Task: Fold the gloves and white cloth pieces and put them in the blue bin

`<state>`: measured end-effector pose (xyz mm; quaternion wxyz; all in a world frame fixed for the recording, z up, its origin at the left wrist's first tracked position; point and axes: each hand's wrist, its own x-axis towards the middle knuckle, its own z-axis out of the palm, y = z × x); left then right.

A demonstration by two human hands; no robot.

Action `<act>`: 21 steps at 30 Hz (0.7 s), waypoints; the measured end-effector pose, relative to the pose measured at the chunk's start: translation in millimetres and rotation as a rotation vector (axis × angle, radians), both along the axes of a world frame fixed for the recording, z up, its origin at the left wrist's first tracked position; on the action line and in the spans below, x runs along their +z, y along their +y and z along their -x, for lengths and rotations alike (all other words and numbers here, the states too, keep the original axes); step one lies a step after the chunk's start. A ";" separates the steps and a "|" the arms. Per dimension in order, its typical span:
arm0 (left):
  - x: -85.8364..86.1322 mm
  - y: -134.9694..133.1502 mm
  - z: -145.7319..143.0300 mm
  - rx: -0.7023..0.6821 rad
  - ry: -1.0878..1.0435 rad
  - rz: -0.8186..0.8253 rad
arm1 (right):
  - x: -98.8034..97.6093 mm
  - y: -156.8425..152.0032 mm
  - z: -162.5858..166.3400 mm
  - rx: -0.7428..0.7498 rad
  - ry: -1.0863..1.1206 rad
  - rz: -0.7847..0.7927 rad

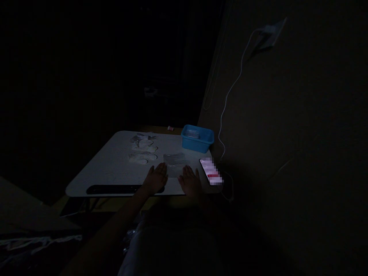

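Note:
In dim light, my left hand (155,178) lies flat near the front of a white folding table (109,165), fingers stretched out and pointing away from me. My right hand (190,181) is likewise flat, with its thumb apart from the fingers. Between them and just beyond lies a clear plastic bag (174,160), spread out on the tabletop. The fingertips reach its near part; whether they press on it I cannot tell. Neither hand grips anything. Left of the bag rest several pale, flat items (143,156), too dark to name.
A blue plastic basket (197,145) with clear packets inside stands at the back right. A lit phone (211,171) lies at the right edge. A white cable (227,96) hangs from a wall outlet (271,34). A dark slot (115,189) runs along the front edge.

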<state>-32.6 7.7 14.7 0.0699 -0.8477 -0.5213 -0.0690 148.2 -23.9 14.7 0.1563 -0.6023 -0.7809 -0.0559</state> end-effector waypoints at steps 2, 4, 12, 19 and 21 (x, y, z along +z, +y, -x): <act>-2.1 0.9 0.3 0.005 -0.008 0.003 | -0.8 -0.9 -5.0 -0.090 0.022 -0.003; -4.2 1.9 0.5 0.005 -0.014 0.001 | -1.4 -0.6 -5.0 -0.135 0.036 -0.016; 0.7 0.0 1.1 0.005 -0.001 0.021 | 2.5 8.7 30.3 0.155 0.004 -0.002; 4.6 -2.0 -0.4 0.002 0.011 0.027 | 4.7 6.4 29.3 0.103 0.015 0.065; 3.4 -1.8 -0.8 0.008 0.005 0.019 | 4.9 3.6 23.6 0.052 0.027 0.070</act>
